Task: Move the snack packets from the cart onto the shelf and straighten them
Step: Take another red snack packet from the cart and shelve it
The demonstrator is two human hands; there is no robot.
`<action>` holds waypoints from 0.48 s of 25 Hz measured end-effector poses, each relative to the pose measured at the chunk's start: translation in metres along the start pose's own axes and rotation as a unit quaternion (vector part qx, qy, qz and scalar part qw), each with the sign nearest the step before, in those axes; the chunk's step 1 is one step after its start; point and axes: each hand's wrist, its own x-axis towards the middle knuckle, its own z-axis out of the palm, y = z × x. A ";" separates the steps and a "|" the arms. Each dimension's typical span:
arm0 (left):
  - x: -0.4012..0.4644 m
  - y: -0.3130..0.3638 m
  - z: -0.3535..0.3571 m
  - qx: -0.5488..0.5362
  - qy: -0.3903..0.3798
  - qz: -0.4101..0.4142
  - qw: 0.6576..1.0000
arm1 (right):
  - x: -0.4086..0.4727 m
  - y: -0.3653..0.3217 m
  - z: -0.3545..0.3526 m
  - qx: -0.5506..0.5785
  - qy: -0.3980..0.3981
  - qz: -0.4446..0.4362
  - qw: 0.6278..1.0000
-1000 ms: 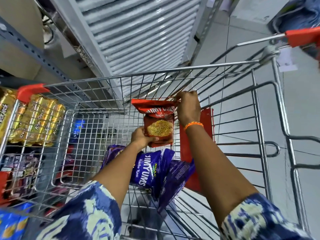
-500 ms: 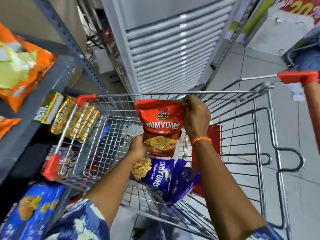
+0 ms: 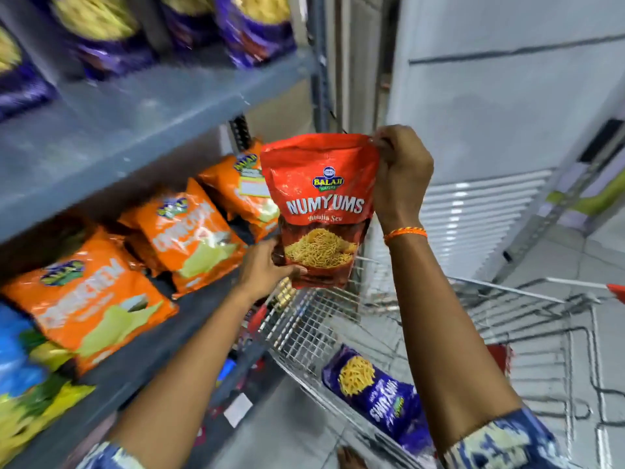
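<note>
I hold a red Numyums snack packet upright in the air, beside the right end of the grey shelf. My right hand pinches its top right corner. My left hand grips its bottom left corner. The packet hangs above the wire cart, level with the orange packets on the lower shelf level. A purple Numyums packet lies in the cart below my right forearm.
Purple packets stand on the upper shelf level. Orange packets lean in a row on the level below, with a blue and yellow packet at far left. A white louvred unit stands behind the cart. Tiled floor lies to the right.
Both hands have lifted the red packet out of the cart and up to shelf height. My view has swung up and left toward the shelf.
</note>
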 end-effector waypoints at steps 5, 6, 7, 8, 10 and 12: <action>-0.040 0.065 -0.125 0.029 0.131 0.063 0.989 | 0.061 -0.130 0.032 0.123 0.045 -0.129 0.983; -0.049 0.075 -0.146 0.034 0.153 0.071 0.985 | 0.071 -0.156 0.037 0.145 0.059 -0.151 0.976; -0.059 0.086 -0.167 0.032 0.175 0.077 0.981 | 0.082 -0.182 0.043 0.173 0.075 -0.172 0.967; -0.071 0.096 -0.186 0.020 0.196 0.078 0.977 | 0.091 -0.207 0.048 0.201 0.089 -0.189 0.957; -0.100 0.112 -0.228 0.008 0.243 0.081 0.967 | 0.100 -0.263 0.059 0.263 0.106 -0.215 0.934; -0.130 0.121 -0.263 0.011 0.285 0.079 0.955 | 0.101 -0.311 0.075 0.304 0.101 -0.236 0.918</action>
